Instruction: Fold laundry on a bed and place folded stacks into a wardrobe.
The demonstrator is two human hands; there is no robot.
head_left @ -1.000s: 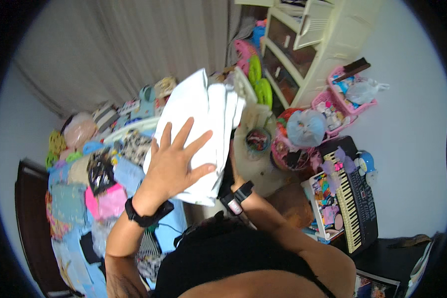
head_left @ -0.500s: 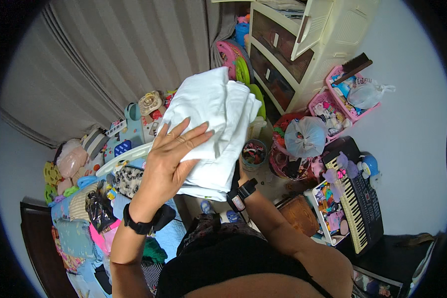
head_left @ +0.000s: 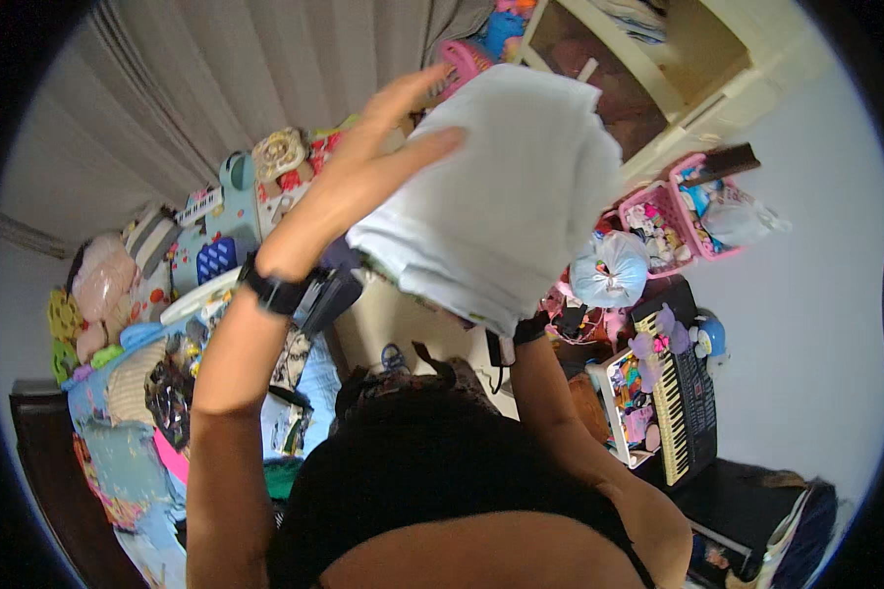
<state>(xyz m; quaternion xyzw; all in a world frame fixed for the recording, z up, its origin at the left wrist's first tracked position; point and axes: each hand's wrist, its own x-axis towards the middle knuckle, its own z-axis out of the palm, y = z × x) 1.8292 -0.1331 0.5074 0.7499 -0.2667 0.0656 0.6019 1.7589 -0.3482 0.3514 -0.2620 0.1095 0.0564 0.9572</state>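
Observation:
A thick stack of folded white clothes (head_left: 501, 196) is held up in front of me, slightly blurred by motion. My left hand (head_left: 383, 147) is at its left edge, fingers spread, with the thumb over the top cloth and the other fingers beyond its far left side. From the right, my forearm (head_left: 545, 388) reaches under the stack's near right corner, supporting it from below; the right hand's fingers are hidden by the cloth. A black band circles each wrist. Past the stack stands a cream cabinet (head_left: 737, 108) with an open compartment holding some folded cloth (head_left: 634, 18).
To the left, a bed is heaped with pillows (head_left: 118, 461), bags and toys. Pink baskets (head_left: 658, 236), a knotted plastic bag (head_left: 609, 270), a toy box (head_left: 629, 407) and a keyboard (head_left: 686, 393) line the right wall. A grey curtain (head_left: 236, 79) hangs behind.
The white stack has moved farther away and to the right, nearer the cabinet. My left hand has slid from the top of the cloth to its left edge.

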